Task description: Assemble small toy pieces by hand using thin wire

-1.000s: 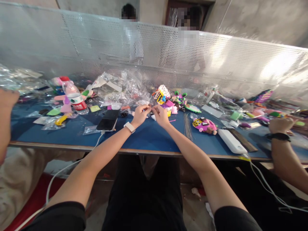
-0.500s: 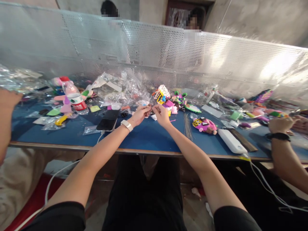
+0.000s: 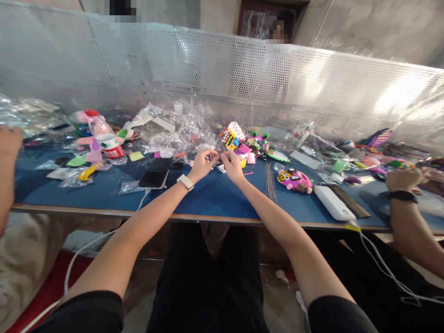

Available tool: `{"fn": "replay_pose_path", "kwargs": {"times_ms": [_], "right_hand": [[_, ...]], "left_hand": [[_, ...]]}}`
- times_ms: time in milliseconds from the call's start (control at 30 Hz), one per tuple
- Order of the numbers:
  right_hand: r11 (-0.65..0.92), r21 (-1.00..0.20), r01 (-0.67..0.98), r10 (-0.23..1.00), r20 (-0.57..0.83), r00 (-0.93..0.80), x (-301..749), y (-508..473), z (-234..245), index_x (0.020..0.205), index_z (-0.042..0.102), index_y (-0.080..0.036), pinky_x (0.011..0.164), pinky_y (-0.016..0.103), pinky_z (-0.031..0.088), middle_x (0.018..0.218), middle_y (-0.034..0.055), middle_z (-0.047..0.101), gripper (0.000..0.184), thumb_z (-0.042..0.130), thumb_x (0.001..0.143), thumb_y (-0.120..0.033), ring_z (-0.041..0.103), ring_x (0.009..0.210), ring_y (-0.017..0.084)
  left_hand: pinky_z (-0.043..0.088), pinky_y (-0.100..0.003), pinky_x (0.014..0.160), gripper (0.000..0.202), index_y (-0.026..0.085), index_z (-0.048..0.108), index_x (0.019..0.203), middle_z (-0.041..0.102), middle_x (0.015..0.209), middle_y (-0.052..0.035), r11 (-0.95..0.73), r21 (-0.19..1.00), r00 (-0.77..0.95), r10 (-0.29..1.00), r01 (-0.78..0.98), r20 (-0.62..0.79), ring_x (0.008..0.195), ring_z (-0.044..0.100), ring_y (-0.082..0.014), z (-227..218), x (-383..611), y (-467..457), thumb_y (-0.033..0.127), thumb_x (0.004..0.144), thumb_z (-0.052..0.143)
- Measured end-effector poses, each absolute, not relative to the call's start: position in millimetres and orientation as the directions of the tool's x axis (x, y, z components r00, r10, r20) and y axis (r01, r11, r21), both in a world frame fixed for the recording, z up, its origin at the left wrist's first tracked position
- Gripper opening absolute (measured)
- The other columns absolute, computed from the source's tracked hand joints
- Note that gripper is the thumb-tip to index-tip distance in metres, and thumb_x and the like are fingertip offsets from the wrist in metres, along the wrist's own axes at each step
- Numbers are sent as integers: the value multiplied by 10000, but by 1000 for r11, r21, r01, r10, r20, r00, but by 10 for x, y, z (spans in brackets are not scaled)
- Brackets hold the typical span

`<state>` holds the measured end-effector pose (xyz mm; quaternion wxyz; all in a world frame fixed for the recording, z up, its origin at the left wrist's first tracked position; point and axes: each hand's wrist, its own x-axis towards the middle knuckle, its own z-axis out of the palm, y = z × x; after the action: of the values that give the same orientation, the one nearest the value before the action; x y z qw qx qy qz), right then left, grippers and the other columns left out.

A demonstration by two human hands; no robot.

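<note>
My left hand (image 3: 204, 164), with a pale band on its wrist, is closed in a pinch above the blue table (image 3: 211, 199). Close beside it, my right hand (image 3: 233, 167) also pinches, fingertips nearly meeting the left ones. A thin strand seems to show between them, but it is too small to make out. Just beyond my hands lie colourful clay pieces, among them a yellow-and-black striped figure (image 3: 229, 138) and pink lumps (image 3: 244, 149). To the right rests a bundle of thin wires (image 3: 270, 182), with a pink clay piece with a striped face (image 3: 294, 180) past it.
A black phone (image 3: 156, 173) with a cable and a red-labelled bottle (image 3: 111, 150) stand left. Crumpled plastic bags (image 3: 176, 129) lie before a perforated screen (image 3: 208, 69). At right are a white power bank (image 3: 335, 203) and a co-worker's hand (image 3: 404, 179); another person's hand (image 3: 10, 141) is far left.
My fingertips have shifted slightly, my left hand turning a little and my right hand tilting. Behind the screen, one person's head has moved left. The far-left person's hand has drawn a little left.
</note>
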<state>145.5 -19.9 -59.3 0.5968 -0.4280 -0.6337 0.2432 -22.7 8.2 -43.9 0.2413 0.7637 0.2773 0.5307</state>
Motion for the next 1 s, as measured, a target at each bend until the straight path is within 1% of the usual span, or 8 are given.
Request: {"fn": "replay_pose_path", "kwargs": {"times_ms": [133,300,400,567,667,867,933,1000], "right_hand": [[497,-835,236,849,524,66,1465,-170,-599,870,536,-237,555,275,336,680,-25,526,444,615,951,-667,464,615,146],[546,-779,308,818,575,4,1494,-195,-560,840,548,-228,602,288,365,716,-9,570,358,617,960,-558,508,644,155],[564,-754,338,804,595,-15,1511,-208,-544,859,559,-228,620,293,366,727,-13,569,307,592,973,-511,511,647,156],[572,-748,337,802,596,-38,1542,-204,-534,881,569,-231,606,290,346,717,-24,536,317,599,970,-533,472,626,149],[591,-736,331,793,605,-72,1547,-233,-512,889,567,-233,597,288,351,727,-23,559,331,598,977,-550,471,609,143],[659,-698,281,750,638,-173,1494,-340,-463,949,629,-224,698,307,463,851,30,690,288,590,1003,-504,632,754,182],[658,-703,268,751,635,-179,1479,-343,-468,947,627,-224,714,313,480,858,37,700,285,589,1000,-501,649,775,190],[647,-707,285,757,641,-129,1478,-328,-478,918,612,-226,668,303,454,816,25,672,280,591,989,-496,607,715,175]], "left_hand": [[508,-368,840,358,185,738,919,715,924,-88,-812,476,301,572,337,763,862,639,-233,-424,-248,19,499,1040,617],[483,-453,1010,206,197,751,912,735,987,-104,-797,345,355,548,495,757,1016,646,-290,-426,-241,-37,292,1020,604],[499,-430,944,236,191,746,875,732,943,-103,-792,438,328,586,426,741,960,649,-277,-399,-238,-36,344,1008,626],[493,-364,799,418,180,737,794,741,858,-73,-612,779,296,776,137,557,815,621,-219,-370,-210,9,584,902,728],[461,-335,735,359,179,712,737,711,808,-56,-415,908,328,850,-64,411,776,596,-192,-397,-188,54,524,795,795],[468,-325,631,181,197,626,668,598,677,-43,31,966,492,865,-256,103,672,564,-173,-422,-226,146,340,675,736],[488,-335,635,201,201,612,670,584,666,-45,63,968,534,842,-243,79,661,558,-175,-416,-236,148,364,689,728],[483,-328,641,255,202,615,698,589,691,-42,-23,974,512,848,-227,139,677,562,-175,-408,-228,130,414,721,754]]}}
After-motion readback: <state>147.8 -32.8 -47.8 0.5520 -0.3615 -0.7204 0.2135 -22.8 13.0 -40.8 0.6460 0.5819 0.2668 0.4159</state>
